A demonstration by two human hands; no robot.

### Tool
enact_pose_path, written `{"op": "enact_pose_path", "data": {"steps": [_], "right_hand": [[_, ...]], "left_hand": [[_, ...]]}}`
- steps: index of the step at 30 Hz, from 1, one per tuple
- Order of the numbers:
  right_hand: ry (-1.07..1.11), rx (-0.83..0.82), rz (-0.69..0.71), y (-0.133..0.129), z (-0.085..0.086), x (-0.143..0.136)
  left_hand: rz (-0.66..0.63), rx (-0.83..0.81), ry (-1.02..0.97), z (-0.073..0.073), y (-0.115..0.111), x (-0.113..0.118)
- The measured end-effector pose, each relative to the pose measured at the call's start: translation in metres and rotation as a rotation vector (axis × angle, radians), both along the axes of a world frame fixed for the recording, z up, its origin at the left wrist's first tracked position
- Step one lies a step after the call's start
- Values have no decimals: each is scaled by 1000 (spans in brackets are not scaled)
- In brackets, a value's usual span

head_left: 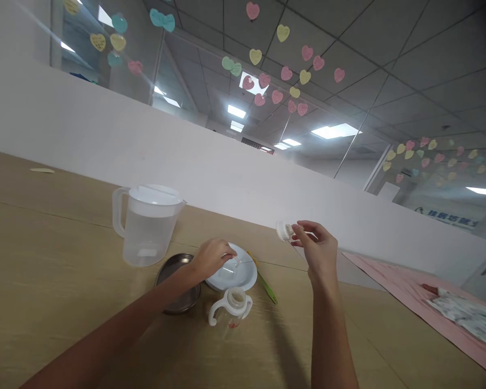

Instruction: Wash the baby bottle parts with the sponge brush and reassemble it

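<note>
My left hand [216,258] is closed in a pinch over the white bowl [249,282], its fingertips on a clear plastic cover [231,266], whose exact shape is hard to make out. Raised to the right, my right hand [318,246] pinches a baby bottle nipple with a white collar [283,231]; the fingers partly cover it. Between my forearms a clear baby bottle [235,308] with white side handles stands upright on the table, its mouth uncovered. Neither hand touches the bottle.
A lidded plastic pitcher [148,229] stands at left behind a round metal bowl [176,310], partly hidden by my left arm. A green-handled utensil [268,289] lies right of the white bowl. On the right, a pink mat [409,289] carries a patterned cloth [465,316]. A white partition [227,173] rises behind.
</note>
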State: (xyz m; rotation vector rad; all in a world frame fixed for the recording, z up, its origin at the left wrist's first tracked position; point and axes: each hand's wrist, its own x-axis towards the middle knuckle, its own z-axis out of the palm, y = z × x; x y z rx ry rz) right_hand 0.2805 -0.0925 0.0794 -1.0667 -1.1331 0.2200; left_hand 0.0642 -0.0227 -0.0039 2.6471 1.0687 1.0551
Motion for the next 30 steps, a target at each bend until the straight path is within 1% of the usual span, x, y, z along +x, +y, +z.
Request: {"op": "enact_pose_path", "data": {"steps": [4,7,10,13,14,16,20,23,26,30], "right_hand": [[-51,-30,27,2,-2,-8],[-88,-49,55,2,-3,-14],[-128,-73,73,4,-5,-19],[-191,-105,92,10,-10,-24],[-219,-114,97,13,-12,-27],[-288,-128,103,17,-16,-32],[-396,-140,127,17,-20,-46],[-437,-92,169,13,-22,-59],[-449,-51,205,8,-24,-71],[-458,-97,241,2,-26,-78]], "left_hand": [[-27,-59,39,-20,7,5],[-23,-74,68,-30,5,8],[-21,-83,88,-36,2,10],[-26,-115,77,-35,1,11],[-28,-133,52,-32,1,12],[-40,-168,-38,-21,-2,12],[-123,-223,-263,13,-19,10],[-145,-200,-303,34,-38,6],[-137,-140,-301,46,-50,4],[-91,-19,-316,53,-55,1]]}}
